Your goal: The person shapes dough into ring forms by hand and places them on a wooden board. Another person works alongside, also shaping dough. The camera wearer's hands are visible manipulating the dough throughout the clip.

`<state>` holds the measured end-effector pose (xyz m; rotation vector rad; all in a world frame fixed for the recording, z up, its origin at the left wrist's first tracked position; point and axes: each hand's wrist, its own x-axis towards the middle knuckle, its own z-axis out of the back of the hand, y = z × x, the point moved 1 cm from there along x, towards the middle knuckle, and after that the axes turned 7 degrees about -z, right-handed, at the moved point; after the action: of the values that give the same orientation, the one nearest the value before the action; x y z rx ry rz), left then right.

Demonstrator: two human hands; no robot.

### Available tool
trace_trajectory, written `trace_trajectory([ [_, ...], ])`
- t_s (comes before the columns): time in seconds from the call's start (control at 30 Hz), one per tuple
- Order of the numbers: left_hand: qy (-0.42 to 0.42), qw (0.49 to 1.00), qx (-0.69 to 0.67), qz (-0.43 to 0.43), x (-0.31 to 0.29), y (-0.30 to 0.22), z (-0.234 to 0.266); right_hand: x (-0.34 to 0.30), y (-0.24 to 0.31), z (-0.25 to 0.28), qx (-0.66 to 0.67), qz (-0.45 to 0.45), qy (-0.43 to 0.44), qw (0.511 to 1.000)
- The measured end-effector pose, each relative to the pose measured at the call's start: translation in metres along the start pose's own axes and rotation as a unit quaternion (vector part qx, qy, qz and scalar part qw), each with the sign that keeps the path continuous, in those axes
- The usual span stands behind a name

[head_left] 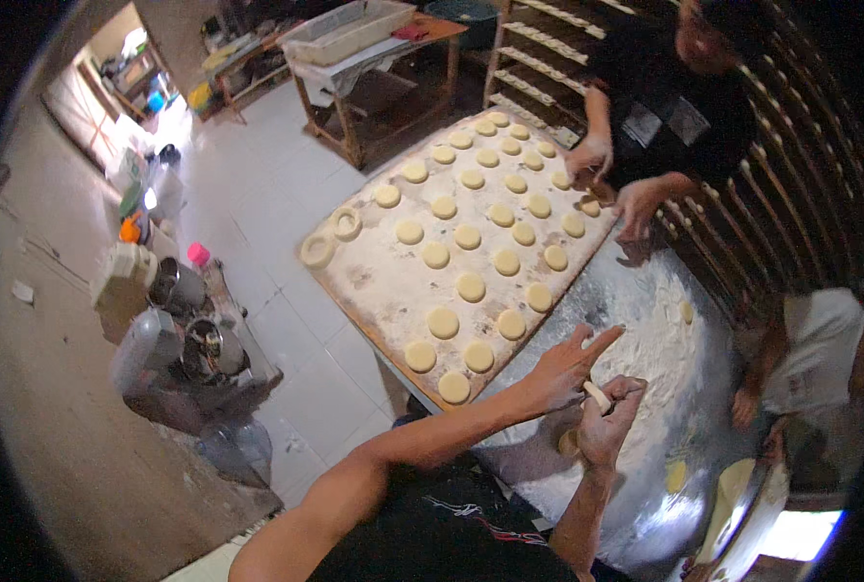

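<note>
Dough (598, 397) above floured table (657, 351) — tiled floor (301, 335)

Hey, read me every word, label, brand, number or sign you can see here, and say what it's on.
No text is readable.
White and red marks on the wearer's black shirt: too blurred to tell if they're writing.
Grey patches on the co-worker's dark shirt: no lettering discernible.
Dough rounds: no lettering visible.

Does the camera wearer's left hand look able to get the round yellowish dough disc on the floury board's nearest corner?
Probably yes: the left hand is close, and the round yellowish dough disc lies uncovered beside the left forearm, with nothing seeming to block it.
</note>
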<state>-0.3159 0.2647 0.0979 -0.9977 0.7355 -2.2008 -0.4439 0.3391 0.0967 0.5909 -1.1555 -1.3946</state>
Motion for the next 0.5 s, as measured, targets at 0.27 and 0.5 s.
trace_trajectory([
  [0.27, 0.087, 0.727, -0.625, 0.271, -0.021, 0.04, 0.019, 0.014, 0.005, -0.04, 0.004, -0.301, 0.106, 0.948],
  [0.5, -0.304, 0.867, -0.268, 0.291, -0.04, 0.015, -0.026, -0.016, -0.007, -0.034, 0.303, -0.242, 0.116, 0.914],
])
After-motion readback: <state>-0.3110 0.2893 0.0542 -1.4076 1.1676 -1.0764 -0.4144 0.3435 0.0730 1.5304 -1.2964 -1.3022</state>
